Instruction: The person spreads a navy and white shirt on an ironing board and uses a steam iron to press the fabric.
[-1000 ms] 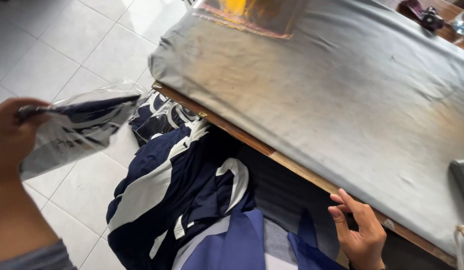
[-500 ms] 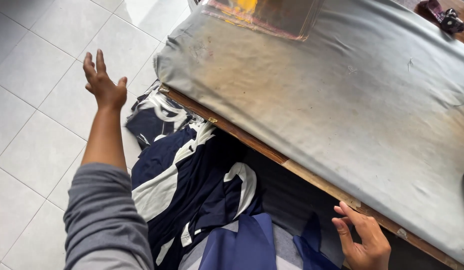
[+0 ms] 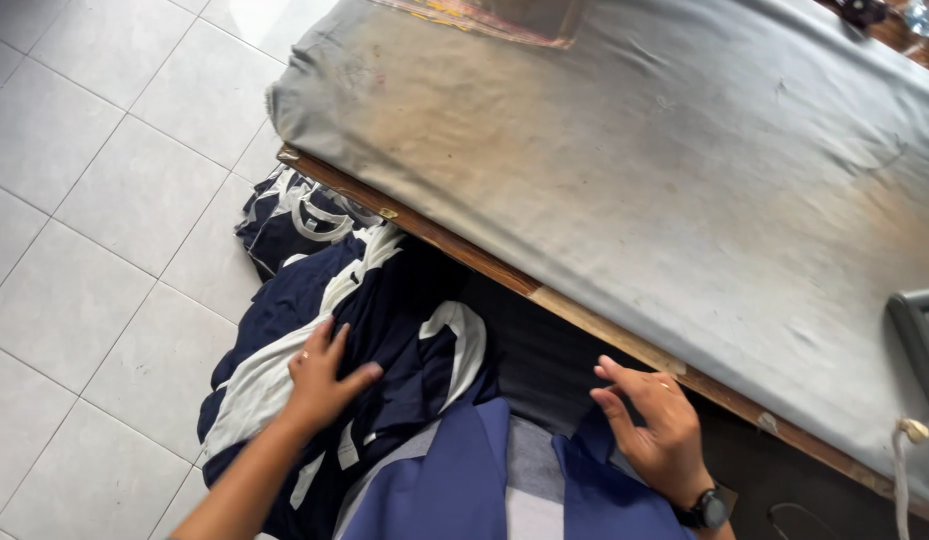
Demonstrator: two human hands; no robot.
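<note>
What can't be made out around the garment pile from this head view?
- Pile of navy and white garments: its far side is hidden under the padded table.
- Left hand: palm hidden, so grip unclear.
- Grey object: cut off by right edge.

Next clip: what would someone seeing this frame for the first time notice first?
A heap of navy-and-white shirts on the tiled floor, partly tucked under the table, draws the eye. The left hand presses flat on the heap, while the right hand, with a watch at the wrist, hovers open near the table's wooden edge. Above, a stained grey cloth covers the whole table top.
</note>
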